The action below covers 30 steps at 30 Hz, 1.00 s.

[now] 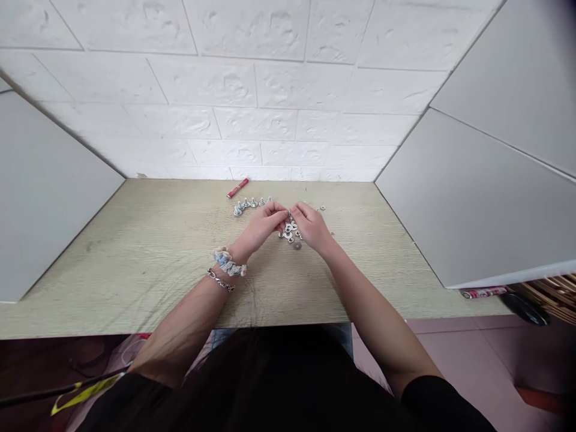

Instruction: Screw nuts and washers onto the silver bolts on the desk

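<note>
My left hand (266,224) and my right hand (310,225) meet over the table, fingertips pinched together around a small metal fastener (289,213). Fingers cover most of that piece, so its exact kind is hard to make out. Just below lies a loose pile of nuts (291,240) and washers (294,226), partly hidden by both hands. A larger flat washer (297,246) rests at the pile's near edge. Left of the pile, several silver bolts (254,203) stand on their heads in a curved row, shanks up; the row's right end reaches behind my left hand.
A red tube-shaped object (237,188) lies behind the bolts on the wooden table (180,240). One nut (323,207) sits apart at the right. White brick-patterned wall stands behind, with grey panels (486,198) at both sides. A wicker item (551,297) is at far right.
</note>
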{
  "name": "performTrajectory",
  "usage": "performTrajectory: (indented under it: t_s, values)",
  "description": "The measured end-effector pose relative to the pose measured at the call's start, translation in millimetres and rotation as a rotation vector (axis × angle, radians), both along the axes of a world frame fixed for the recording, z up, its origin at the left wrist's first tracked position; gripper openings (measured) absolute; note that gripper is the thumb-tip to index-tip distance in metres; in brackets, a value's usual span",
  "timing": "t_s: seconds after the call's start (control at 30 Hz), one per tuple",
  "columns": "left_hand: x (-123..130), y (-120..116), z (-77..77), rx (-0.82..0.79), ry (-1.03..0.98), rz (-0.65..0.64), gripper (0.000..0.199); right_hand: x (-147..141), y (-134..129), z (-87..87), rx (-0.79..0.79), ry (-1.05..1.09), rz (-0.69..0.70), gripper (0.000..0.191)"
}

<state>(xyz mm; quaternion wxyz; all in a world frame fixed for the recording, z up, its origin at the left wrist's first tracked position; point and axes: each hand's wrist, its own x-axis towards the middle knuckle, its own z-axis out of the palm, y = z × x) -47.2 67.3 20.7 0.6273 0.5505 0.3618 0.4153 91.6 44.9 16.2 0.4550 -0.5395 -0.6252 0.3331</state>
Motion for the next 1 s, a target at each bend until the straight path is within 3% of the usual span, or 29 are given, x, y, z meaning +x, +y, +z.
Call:
performTrajectory:
  t_s: [0.07,0.17,0.33,0.43,0.6,0.77,0.9,1.0]
  values:
    - [-0.1,-0.2,0.7,0.004,0.0,0.01,0.008,0.1,0.5,-0.5,0.009,0.08,0.006,0.012]
    - [-0.2,0.0,0.5,0.017,-0.008,0.006,0.009,1.2,1.0,-0.8,-0.007,0.139,-0.033,0.014]
    - [0.3,-0.6,0.0,0.024,0.008,-0.005,0.01,2.8,1.2,-0.1,-0.115,-0.014,-0.035,0.048]
    - [0.5,-1.1,-0.2,0.023,0.028,-0.011,0.01,2.5,1.8,0.4,-0.162,-0.037,0.012,0.052]
    - [0.2,1.2,-1.6,-0.001,0.014,-0.017,0.009,1.8,4.7,-2.2,-0.13,0.023,0.025,0.039]
    - [-0.4,2.8,-2.7,-0.011,-0.006,0.007,0.01,2.0,5.7,-5.1,-0.088,0.115,0.072,0.008]
    - [-0.3,2.0,-2.9,-0.01,0.003,-0.004,0.01,2.0,2.0,-2.5,-0.033,0.034,-0.021,0.011]
    - [0.1,1.8,-3.4,-0.013,0.022,-0.01,0.011,1.3,-0.1,-0.6,-0.061,-0.076,-0.054,0.04]
